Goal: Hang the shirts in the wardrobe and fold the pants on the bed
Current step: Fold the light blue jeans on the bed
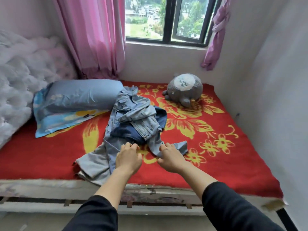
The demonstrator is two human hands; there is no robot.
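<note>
Tangled pale-blue denim pants (133,110) mid-bed, one leg reaching front edge of red floral blanket (216,155). Right hand (171,159) pinches leg; left hand (128,159) fingers curled, grasp unclear. Risk: pull drags dark-blue denim garment (126,132) along.

Two forearms bare below pushed-up black sleeves, extended from the near side toward the far side, left hand (129,157) palm down, fingers curled under, grip not discernible, right hand (171,158) beside it, not touching, fingers curled into pale blue denim trousers (180,145)
</note>
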